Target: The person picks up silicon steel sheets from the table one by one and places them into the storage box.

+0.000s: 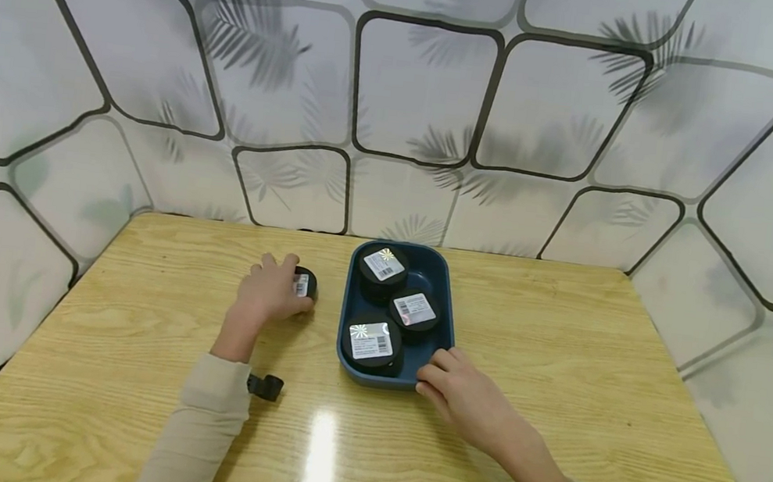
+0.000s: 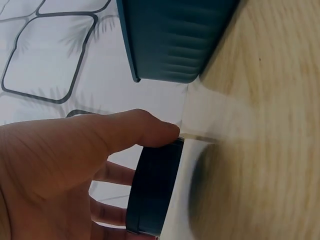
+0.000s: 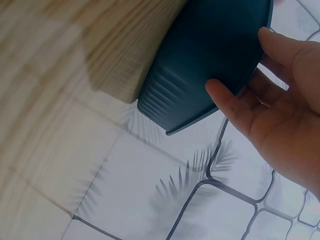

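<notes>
My left hand [image 1: 270,289] grips a round black container [image 1: 312,283] with a white label on top, left of a blue plastic bin. In the left wrist view the thumb lies on one side of the black container [image 2: 155,187] and fingers on the other; whether it touches the table I cannot tell. My right hand [image 1: 471,403] holds the near right corner of the blue bin [image 1: 447,310], fingers over its rim. Inside the bin sit three black round containers: one at the back [image 1: 382,281], one in the middle [image 1: 425,328], one at the front left [image 1: 373,367].
The bin stands on a light wooden table [image 1: 559,345], near its back edge. A white patterned curtain [image 1: 423,92] hangs behind the table and along both sides. Black straps sit on both wrists, the left one with a small black device [image 1: 268,387] sticking out.
</notes>
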The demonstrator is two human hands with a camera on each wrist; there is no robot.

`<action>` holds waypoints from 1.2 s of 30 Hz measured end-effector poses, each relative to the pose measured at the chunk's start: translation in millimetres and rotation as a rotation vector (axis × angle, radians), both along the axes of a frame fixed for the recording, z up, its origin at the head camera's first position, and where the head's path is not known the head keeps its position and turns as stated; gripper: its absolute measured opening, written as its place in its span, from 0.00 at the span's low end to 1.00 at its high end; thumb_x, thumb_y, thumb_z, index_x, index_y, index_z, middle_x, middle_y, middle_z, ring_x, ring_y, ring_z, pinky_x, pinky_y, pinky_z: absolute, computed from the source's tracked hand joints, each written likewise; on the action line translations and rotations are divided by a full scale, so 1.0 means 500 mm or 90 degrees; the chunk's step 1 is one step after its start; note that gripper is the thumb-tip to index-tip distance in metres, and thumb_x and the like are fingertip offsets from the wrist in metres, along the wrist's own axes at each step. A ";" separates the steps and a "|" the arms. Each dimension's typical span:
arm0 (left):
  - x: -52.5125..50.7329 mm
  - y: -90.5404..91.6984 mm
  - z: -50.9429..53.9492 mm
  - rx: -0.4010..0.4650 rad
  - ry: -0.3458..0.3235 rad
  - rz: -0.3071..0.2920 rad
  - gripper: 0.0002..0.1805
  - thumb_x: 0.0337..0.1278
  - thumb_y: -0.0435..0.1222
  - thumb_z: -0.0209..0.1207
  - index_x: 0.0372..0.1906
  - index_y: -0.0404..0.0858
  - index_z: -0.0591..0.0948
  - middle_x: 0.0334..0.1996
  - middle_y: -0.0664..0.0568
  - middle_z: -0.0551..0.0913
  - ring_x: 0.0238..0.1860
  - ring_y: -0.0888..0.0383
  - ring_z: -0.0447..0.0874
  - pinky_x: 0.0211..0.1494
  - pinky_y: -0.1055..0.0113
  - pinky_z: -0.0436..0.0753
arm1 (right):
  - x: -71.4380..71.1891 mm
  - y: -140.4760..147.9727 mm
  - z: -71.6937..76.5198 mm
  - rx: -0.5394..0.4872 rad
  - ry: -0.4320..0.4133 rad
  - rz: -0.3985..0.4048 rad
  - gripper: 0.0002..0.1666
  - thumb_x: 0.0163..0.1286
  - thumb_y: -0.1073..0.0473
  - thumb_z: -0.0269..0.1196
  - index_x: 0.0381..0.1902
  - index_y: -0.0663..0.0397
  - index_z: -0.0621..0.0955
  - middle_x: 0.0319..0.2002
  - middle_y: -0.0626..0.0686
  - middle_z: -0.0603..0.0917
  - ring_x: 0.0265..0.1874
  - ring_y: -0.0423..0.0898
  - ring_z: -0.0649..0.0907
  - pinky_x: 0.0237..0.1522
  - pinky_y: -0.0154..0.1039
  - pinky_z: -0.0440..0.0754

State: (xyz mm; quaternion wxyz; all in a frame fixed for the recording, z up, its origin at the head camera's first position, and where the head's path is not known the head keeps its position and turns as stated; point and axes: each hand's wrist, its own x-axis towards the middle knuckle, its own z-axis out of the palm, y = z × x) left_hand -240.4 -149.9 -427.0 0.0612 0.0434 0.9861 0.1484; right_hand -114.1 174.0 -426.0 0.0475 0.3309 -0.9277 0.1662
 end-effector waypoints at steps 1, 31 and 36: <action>0.000 0.000 0.002 0.003 0.009 0.001 0.45 0.52 0.52 0.64 0.71 0.35 0.63 0.56 0.26 0.67 0.53 0.30 0.71 0.50 0.39 0.76 | 0.000 0.000 0.000 0.000 0.002 0.000 0.04 0.70 0.59 0.64 0.39 0.49 0.85 0.33 0.41 0.74 0.34 0.38 0.69 0.36 0.33 0.74; 0.060 0.055 0.110 0.112 0.246 -0.015 0.42 0.45 0.50 0.68 0.67 0.39 0.68 0.55 0.31 0.69 0.49 0.34 0.72 0.42 0.43 0.77 | 0.003 0.000 0.004 0.000 0.001 0.001 0.04 0.70 0.59 0.64 0.39 0.49 0.85 0.34 0.42 0.74 0.35 0.39 0.69 0.36 0.33 0.75; 0.071 0.067 0.120 0.106 0.257 -0.033 0.42 0.45 0.50 0.70 0.66 0.39 0.69 0.55 0.32 0.69 0.49 0.34 0.72 0.44 0.44 0.77 | 0.004 0.000 0.005 -0.003 -0.004 0.008 0.04 0.70 0.60 0.63 0.40 0.50 0.85 0.34 0.42 0.74 0.34 0.39 0.69 0.36 0.34 0.74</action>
